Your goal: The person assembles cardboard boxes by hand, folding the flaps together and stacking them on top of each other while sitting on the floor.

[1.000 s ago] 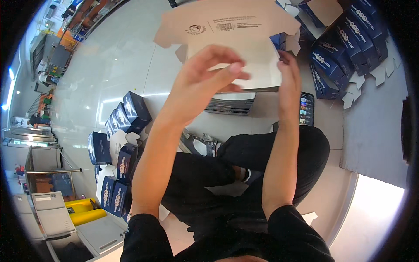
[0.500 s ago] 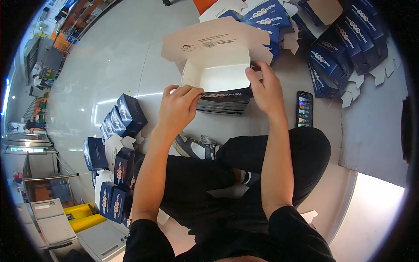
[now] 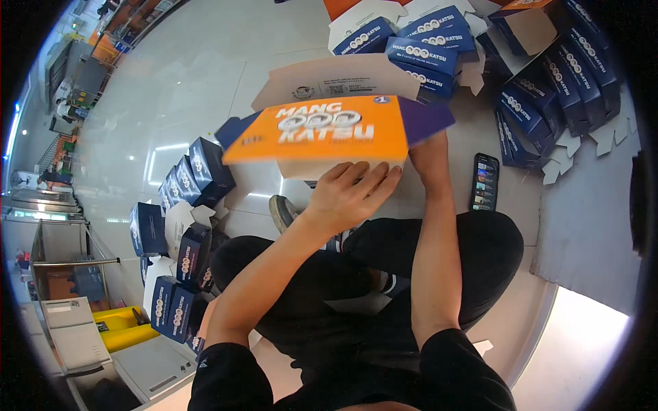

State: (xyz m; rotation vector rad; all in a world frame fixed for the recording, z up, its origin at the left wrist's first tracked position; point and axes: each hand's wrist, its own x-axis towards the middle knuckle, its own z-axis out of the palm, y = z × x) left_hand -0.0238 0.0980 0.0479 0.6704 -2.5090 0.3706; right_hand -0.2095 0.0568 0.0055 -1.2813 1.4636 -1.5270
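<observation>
The head view looks down on an orange and purple cardboard carton with a white inner flap (image 3: pixel 322 137), held up in front of a seated person above their crossed legs. The left hand (image 3: pixel 353 192) presses flat against the carton's underside near its lower edge, fingers (image 3: pixel 373 179) spread along the white panel; the right hand (image 3: pixel 428 154) is mostly hidden behind the purple end of the carton, so its grip cannot be told for certain, though it appears to clasp that end. The carton looks only partly formed: its top flap (image 3: pixel 336 79) stands open and pale, and the sides seem still loose, so folding and closing look left to do. Outward from it, a row of finished dark blue cardboard boxes (image 3: pixel 199 175) stands on the glossy floor (image 3: pixel 205 68) to the person's left, with more of the same stacked nearer the lower left (image 3: pixel 171 301). Another heap of dark blue boxes (image 3: pixel 548 89) lies at the upper right, some with flaps open. A black smartphone (image 3: pixel 485 181) rests on the floor just beside the right knee. A grey mat (image 3: pixel 589 233) lies at the right.
</observation>
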